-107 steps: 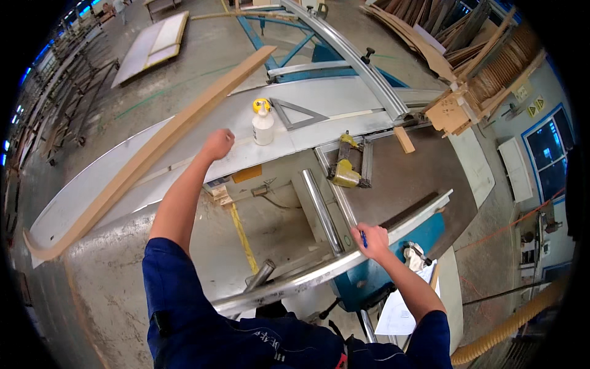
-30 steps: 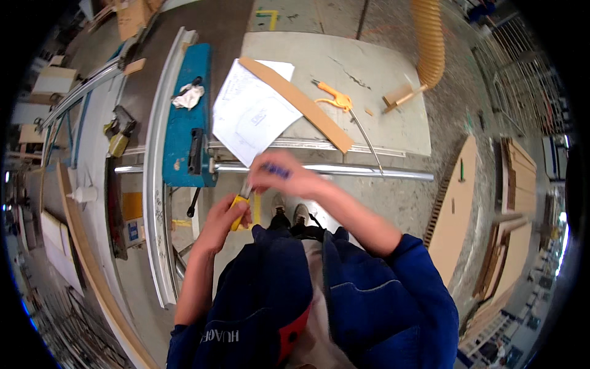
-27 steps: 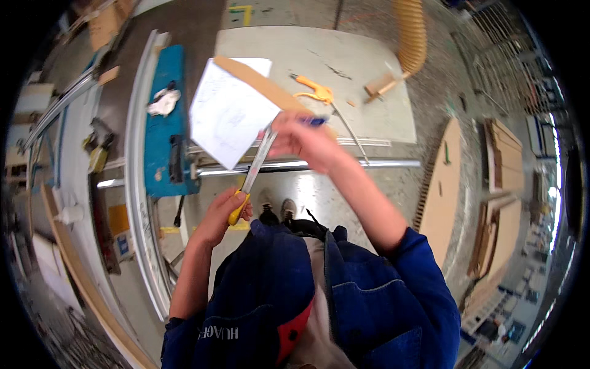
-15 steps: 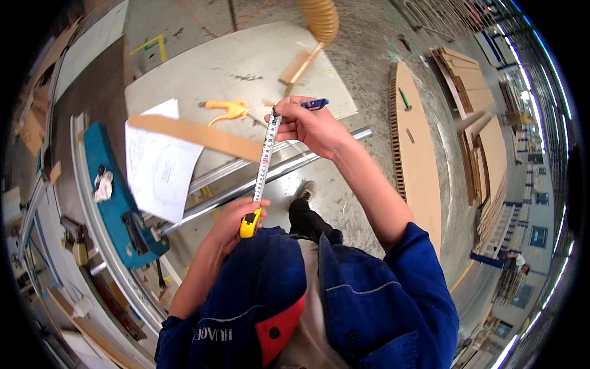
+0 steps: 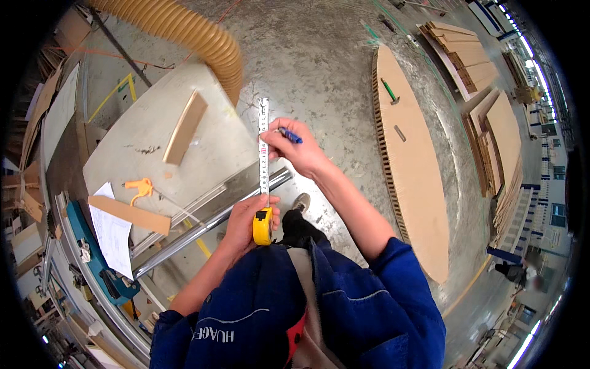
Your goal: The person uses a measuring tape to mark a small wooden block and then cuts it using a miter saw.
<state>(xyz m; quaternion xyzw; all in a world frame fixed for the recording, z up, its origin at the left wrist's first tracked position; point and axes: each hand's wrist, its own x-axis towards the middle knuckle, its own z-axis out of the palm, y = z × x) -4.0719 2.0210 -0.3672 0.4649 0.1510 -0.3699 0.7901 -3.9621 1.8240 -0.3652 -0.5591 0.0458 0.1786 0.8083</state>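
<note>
My left hand (image 5: 246,220) grips a yellow tape measure (image 5: 262,226) close to my chest. Its white blade (image 5: 263,147) runs straight up and away from the case. My right hand (image 5: 298,150) pinches the blade partway along and also holds a blue pen (image 5: 289,136) between its fingers. Both hands hover above the concrete floor, beside a grey worktable (image 5: 147,132) with metal rails (image 5: 209,212) along its near edge.
On the worktable lie a short wooden strip (image 5: 184,127), a longer wooden board (image 5: 129,214), a sheet of paper (image 5: 112,235) and an orange clamp (image 5: 140,186). A yellow ribbed hose (image 5: 184,31) arches above. A large curved wooden panel (image 5: 409,160) stands to the right, stacked boards (image 5: 464,52) beyond.
My view has swung round from the machine bed to the floor side. The tape blade has been pulled out between my hands and now stands straight up from the case.
</note>
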